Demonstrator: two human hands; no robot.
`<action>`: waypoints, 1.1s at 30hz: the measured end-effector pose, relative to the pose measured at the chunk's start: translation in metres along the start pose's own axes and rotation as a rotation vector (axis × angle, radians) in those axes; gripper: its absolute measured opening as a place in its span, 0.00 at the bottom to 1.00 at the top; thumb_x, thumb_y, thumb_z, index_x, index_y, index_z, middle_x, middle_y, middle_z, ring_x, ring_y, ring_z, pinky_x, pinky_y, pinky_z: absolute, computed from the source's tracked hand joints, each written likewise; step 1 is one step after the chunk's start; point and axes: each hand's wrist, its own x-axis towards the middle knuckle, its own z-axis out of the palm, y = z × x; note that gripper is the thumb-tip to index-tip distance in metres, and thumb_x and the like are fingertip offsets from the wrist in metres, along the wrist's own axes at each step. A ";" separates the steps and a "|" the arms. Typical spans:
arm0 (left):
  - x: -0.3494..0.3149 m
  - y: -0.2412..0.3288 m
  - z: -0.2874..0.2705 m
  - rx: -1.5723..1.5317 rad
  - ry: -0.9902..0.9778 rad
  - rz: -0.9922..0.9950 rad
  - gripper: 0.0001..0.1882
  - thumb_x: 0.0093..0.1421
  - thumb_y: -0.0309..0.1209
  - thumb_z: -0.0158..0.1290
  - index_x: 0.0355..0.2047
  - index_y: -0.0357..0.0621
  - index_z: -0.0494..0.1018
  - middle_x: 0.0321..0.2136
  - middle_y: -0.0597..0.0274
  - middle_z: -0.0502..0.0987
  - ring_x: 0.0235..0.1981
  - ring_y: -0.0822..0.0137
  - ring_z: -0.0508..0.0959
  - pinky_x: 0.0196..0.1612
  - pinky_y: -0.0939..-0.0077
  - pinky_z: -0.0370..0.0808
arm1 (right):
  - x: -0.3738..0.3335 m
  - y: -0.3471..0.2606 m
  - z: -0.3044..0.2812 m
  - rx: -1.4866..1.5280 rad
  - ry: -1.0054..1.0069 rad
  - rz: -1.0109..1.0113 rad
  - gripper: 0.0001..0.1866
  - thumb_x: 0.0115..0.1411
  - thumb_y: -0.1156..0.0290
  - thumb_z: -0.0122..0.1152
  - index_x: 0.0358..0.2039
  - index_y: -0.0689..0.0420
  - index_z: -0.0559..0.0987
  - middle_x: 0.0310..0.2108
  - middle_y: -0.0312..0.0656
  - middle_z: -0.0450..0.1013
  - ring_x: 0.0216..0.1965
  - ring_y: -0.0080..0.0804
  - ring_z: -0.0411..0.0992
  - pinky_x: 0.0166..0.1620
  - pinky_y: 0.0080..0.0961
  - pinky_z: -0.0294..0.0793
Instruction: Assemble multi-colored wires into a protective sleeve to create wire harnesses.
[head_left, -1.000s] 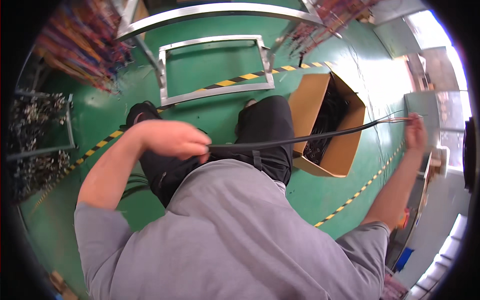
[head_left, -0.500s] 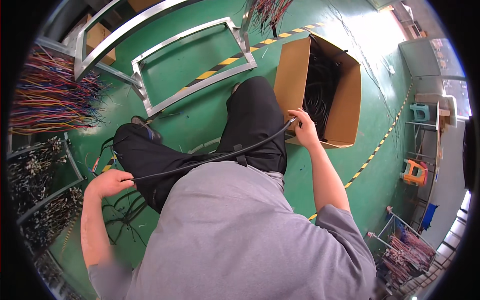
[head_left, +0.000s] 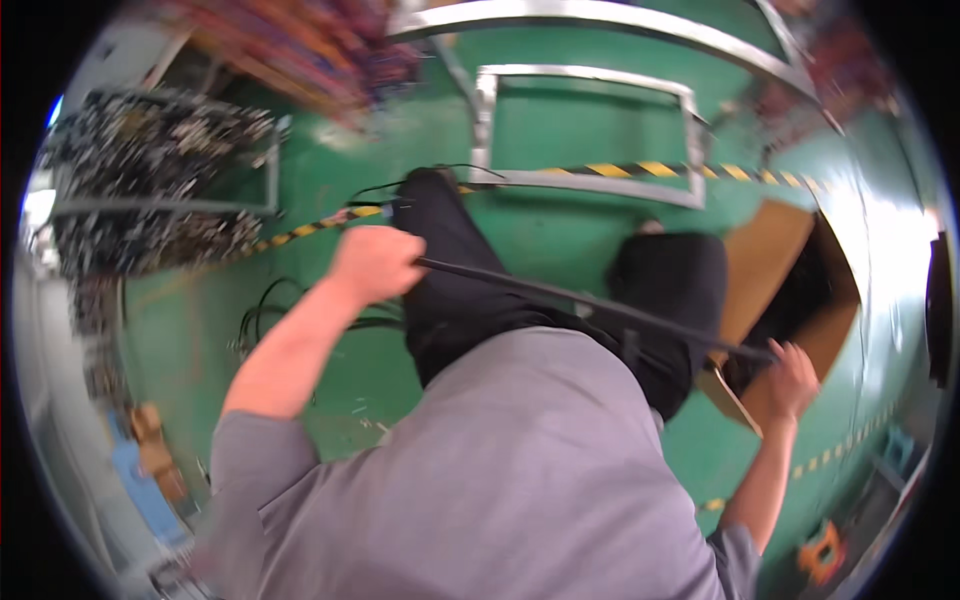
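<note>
A black cable (head_left: 560,294) stretches nearly straight across my lap, between my two hands. My left hand (head_left: 376,263) is closed in a fist round its left end, above my left thigh. At the other end my right hand (head_left: 793,380) grips the cable, in front of the open cardboard box (head_left: 768,262). Dark coiled cables seem to fill that box, though motion blurs them. More black cables (head_left: 268,318) lie loose on the green floor, left of my left leg. Thin wire ends show beyond my left hand, near the striped tape.
Ahead stands a metal frame (head_left: 590,187) on the floor, across black-and-yellow tape (head_left: 310,228). Racks of bundled wires (head_left: 160,190) are at the left, with coloured wires (head_left: 310,50) farther off. An orange stool (head_left: 822,552) is at the lower right.
My view has swung left, so the box and frame sit farther right. My left hand has risen and closed into a fist; the cable is pulled straighter between both hands.
</note>
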 end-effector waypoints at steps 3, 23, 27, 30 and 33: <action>-0.009 0.036 0.043 -0.043 0.150 0.029 0.14 0.49 0.39 0.67 0.20 0.51 0.72 0.18 0.63 0.76 0.24 0.56 0.82 0.29 0.58 0.78 | -0.002 0.072 -0.008 -0.163 0.295 -0.125 0.09 0.67 0.68 0.65 0.45 0.49 0.88 0.36 0.42 0.82 0.41 0.47 0.80 0.42 0.43 0.80; 0.022 0.069 0.084 -0.312 -0.218 0.025 0.15 0.57 0.42 0.67 0.37 0.46 0.80 0.33 0.59 0.84 0.39 0.51 0.85 0.40 0.54 0.81 | -0.025 0.176 -0.082 -0.249 0.037 0.237 0.23 0.81 0.55 0.47 0.52 0.61 0.83 0.42 0.55 0.80 0.46 0.58 0.77 0.50 0.45 0.77; 0.069 0.118 0.058 -0.608 -0.411 0.163 0.36 0.60 0.39 0.66 0.67 0.42 0.71 0.60 0.48 0.77 0.62 0.48 0.76 0.63 0.53 0.76 | -0.004 0.175 -0.131 -0.175 0.413 -0.002 0.29 0.81 0.51 0.45 0.50 0.66 0.83 0.43 0.60 0.80 0.48 0.60 0.78 0.52 0.50 0.77; 0.117 0.160 0.054 -0.838 -0.140 0.406 0.41 0.61 0.38 0.67 0.71 0.41 0.65 0.68 0.45 0.69 0.70 0.45 0.69 0.70 0.52 0.69 | 0.025 0.124 -0.185 -0.059 0.377 -0.036 0.20 0.75 0.59 0.55 0.38 0.64 0.85 0.33 0.49 0.78 0.37 0.49 0.77 0.39 0.43 0.78; 0.164 0.197 0.013 -0.939 -0.057 0.539 0.47 0.61 0.38 0.68 0.75 0.41 0.58 0.72 0.44 0.64 0.73 0.44 0.65 0.75 0.53 0.63 | 0.110 -0.034 -0.228 -0.184 0.550 -0.341 0.21 0.57 0.79 0.70 0.18 0.55 0.64 0.20 0.43 0.56 0.24 0.44 0.62 0.29 0.43 0.60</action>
